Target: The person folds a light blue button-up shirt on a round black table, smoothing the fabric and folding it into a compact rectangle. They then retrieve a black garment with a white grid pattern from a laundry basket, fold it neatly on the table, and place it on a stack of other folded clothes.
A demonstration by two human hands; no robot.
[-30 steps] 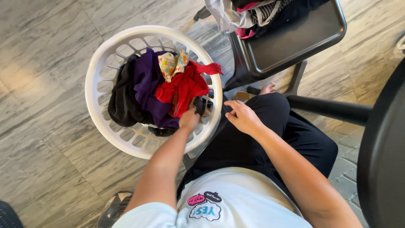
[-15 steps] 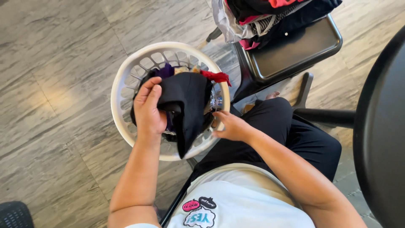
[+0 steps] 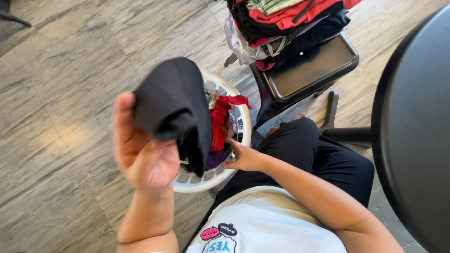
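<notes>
Hands: left hand (image 3: pixel 147 157) has lifted black garment (image 3: pixel 176 105) higher.

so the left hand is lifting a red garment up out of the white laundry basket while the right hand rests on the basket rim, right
Not quite: the garment in the left hand is black, not red, as the head view shows. The red clothing lies in the white laundry basket. The rest holds: the right hand rests at the basket rim.
</notes>
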